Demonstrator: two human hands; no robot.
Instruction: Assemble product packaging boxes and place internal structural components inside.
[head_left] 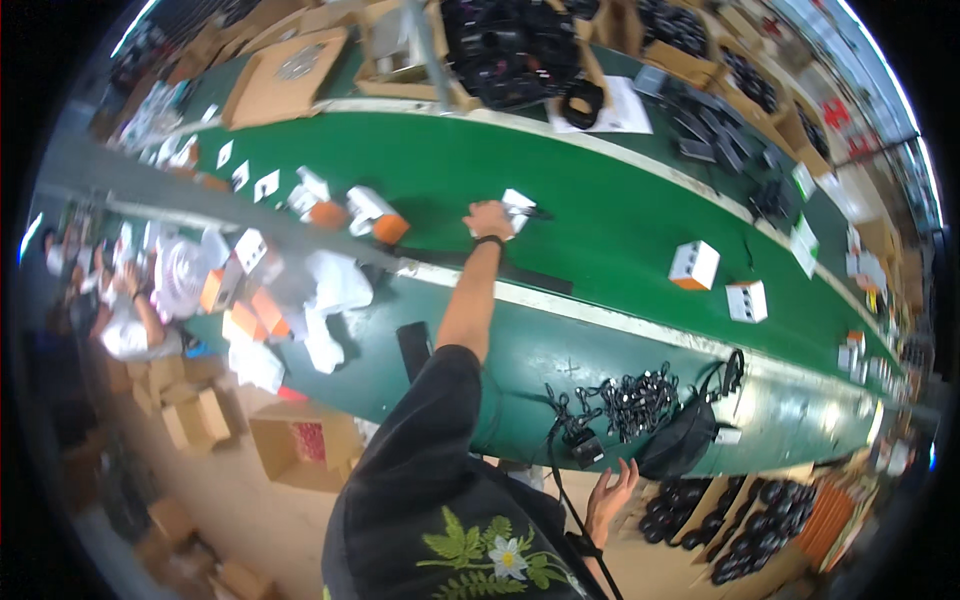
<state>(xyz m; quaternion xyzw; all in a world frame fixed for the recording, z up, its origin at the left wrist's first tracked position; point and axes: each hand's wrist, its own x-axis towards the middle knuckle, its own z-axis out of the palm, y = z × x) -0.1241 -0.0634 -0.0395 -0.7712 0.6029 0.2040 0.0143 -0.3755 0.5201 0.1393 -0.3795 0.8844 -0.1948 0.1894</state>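
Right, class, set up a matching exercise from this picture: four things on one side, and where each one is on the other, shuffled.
Things:
1. left hand
2. right hand
3. bundle of black cables
4. white and orange box

Places:
A. alone on the green belt, to the right of the outstretched arm
B. on the near table edge, beside a black pouch
C. stretched out over the belt, on a small white box
D. low by the person's side, palm open, holding nothing

Pairs: 1-C, 2-D, 3-B, 4-A
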